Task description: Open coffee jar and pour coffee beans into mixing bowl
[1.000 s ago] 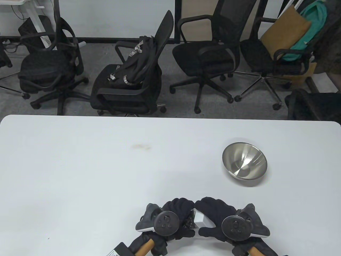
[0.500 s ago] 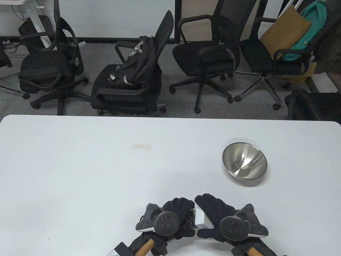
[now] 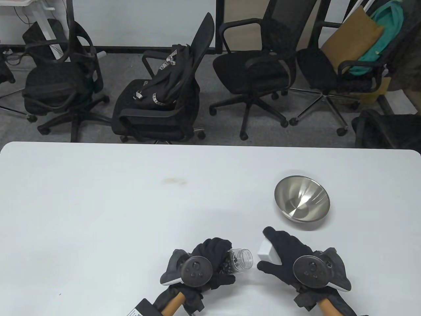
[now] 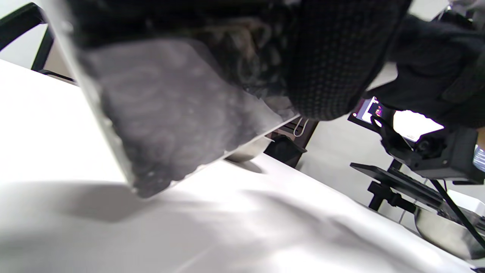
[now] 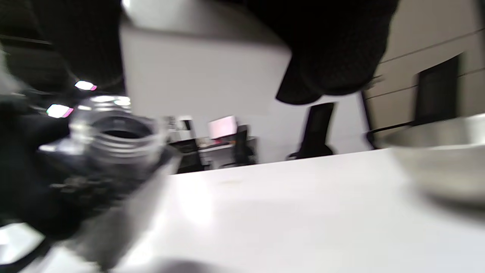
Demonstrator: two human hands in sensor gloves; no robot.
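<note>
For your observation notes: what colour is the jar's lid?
White; the lid, held in the right hand, shows best in the table view.

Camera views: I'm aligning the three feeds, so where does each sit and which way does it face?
Table view: overhead, facing table and chairs; left hand holds jar, right hand holds lid.
Left wrist view: under the left hand, looking across the table; glove, blurred jar.
Right wrist view: under the right hand, facing the jar mouth.
Shared: jar, bowl.

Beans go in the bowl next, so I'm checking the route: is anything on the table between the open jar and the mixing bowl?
Only the right hand holding the white lid sits between jar and mixing bowl.
</note>
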